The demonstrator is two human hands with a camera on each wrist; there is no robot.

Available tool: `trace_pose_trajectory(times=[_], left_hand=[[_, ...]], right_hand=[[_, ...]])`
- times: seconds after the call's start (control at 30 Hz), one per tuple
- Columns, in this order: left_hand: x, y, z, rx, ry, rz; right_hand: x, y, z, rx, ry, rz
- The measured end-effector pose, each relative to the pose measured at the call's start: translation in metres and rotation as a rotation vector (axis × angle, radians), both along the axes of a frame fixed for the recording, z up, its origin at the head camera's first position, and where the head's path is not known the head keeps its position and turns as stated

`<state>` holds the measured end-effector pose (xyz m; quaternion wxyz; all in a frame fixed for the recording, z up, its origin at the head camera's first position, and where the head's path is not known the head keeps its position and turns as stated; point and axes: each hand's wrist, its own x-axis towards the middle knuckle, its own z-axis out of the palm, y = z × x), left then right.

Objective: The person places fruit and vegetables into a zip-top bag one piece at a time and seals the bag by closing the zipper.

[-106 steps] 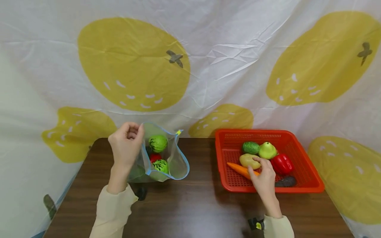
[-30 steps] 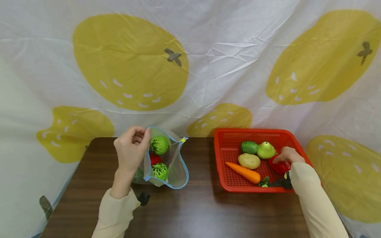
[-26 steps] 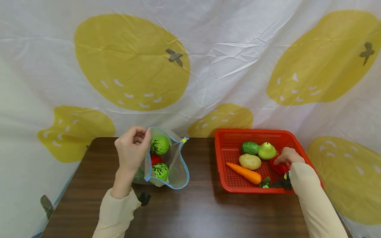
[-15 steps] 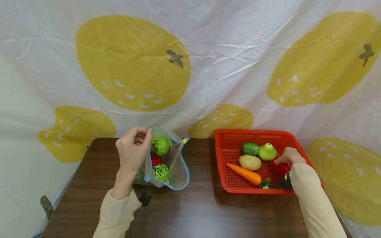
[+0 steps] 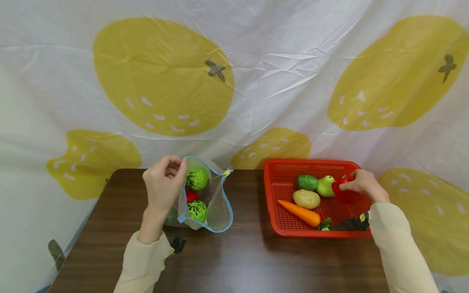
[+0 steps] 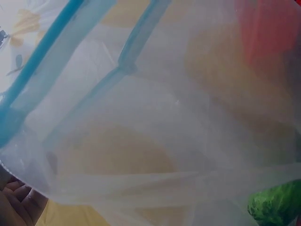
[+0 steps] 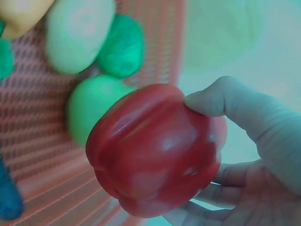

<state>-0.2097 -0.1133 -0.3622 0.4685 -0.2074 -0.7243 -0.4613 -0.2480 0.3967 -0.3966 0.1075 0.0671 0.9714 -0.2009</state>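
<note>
Head: left hand [image 5: 162,183] pinched the bag [image 5: 221,207], left; right hand [image 5: 366,185] gripped the red pepper [image 5: 345,196] at the basket's [image 5: 311,233] far right, likely the picking step, next needing a clear lift. Left wrist: mostly bag, pinch unclear. Right wrist: hand clamped pepper.

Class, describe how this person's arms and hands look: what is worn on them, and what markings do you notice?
Left sleeve and right sleeve are long, plain and cream. The left hand and right hand wear no gloves. A small black piece sits by the left cuff; a dark piece by the right cuff bears a yellow mark.
</note>
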Motion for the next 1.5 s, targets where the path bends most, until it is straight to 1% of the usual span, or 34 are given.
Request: trace_pose_trajectory(times=[0.13,0.3,0.4,0.53,0.6,0.67,0.8,0.87,0.93,1.03,1.1,1.17,1.3,1.4,1.5], left_hand=[[0.000,0.001,0.000,0.004,0.002,-0.003],[0.001,0.002,0.000,-0.012,-0.010,-0.009],[0.000,0.003,0.000,-0.021,-0.014,-0.007],[-0.001,0.004,0.000,-0.029,-0.015,-0.008],[-0.002,0.006,0.000,-0.029,-0.012,-0.013],[-0.002,0.007,0.000,-0.030,-0.011,-0.022],[-0.001,0.010,0.000,-0.038,-0.010,-0.040],[-0.001,0.010,0.001,-0.040,-0.011,-0.047],[0.000,0.011,0.001,-0.041,-0.012,-0.051],[0.001,0.012,0.002,-0.051,-0.012,-0.053],[0.002,0.012,0.002,-0.059,-0.013,-0.057],[0.003,0.012,0.002,-0.067,-0.015,-0.067],[0.005,0.011,0.002,-0.077,-0.020,-0.090],[0.006,0.011,0.001,-0.083,-0.026,-0.112],[0.007,0.012,0.001,-0.080,-0.031,-0.131]], right_hand=[[0.004,-0.019,0.017,-0.008,0.082,0.028],[0.016,-0.058,0.041,-0.080,0.239,0.090],[0.026,-0.086,0.055,-0.173,0.306,0.138],[0.038,-0.124,0.071,-0.294,0.354,0.193],[0.044,-0.143,0.076,-0.362,0.393,0.227],[0.051,-0.164,0.077,-0.457,0.434,0.271],[0.067,-0.207,0.070,-0.687,0.490,0.394],[0.075,-0.229,0.063,-0.755,0.523,0.486],[0.080,-0.250,0.054,-0.782,0.555,0.583],[0.083,-0.275,0.041,-0.749,0.627,0.693],[0.081,-0.287,0.032,-0.718,0.663,0.721],[0.078,-0.296,0.024,-0.673,0.695,0.727],[0.070,-0.311,0.012,-0.594,0.715,0.723],[0.064,-0.320,0.006,-0.524,0.696,0.710],[0.056,-0.329,-0.001,-0.454,0.649,0.701]])
